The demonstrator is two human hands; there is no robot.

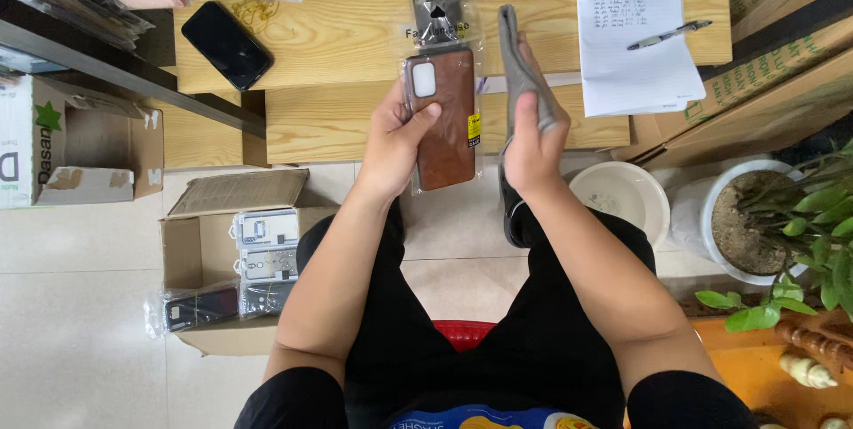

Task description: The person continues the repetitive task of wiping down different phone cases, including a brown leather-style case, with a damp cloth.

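My left hand (pixel 395 140) holds a brown leather-look phone case (pixel 442 118) sealed in a clear plastic bag, its back with the camera cut-out facing me. My right hand (pixel 531 140) grips a grey phone case (pixel 520 69), seen edge-on and upright, just right of the brown one. Both are raised in front of a low wooden bench (pixel 338 34). I sit on a red stool (pixel 462 333), legs in black trousers.
A black phone (pixel 227 44) lies on the bench at left, and a sheet of paper (pixel 635 34) with a pen (pixel 668 35) at right. An open cardboard box (pixel 222 260) of packaged cases stands on the floor at left. A white bowl (pixel 622 198) and potted plant (pixel 764 225) sit right.
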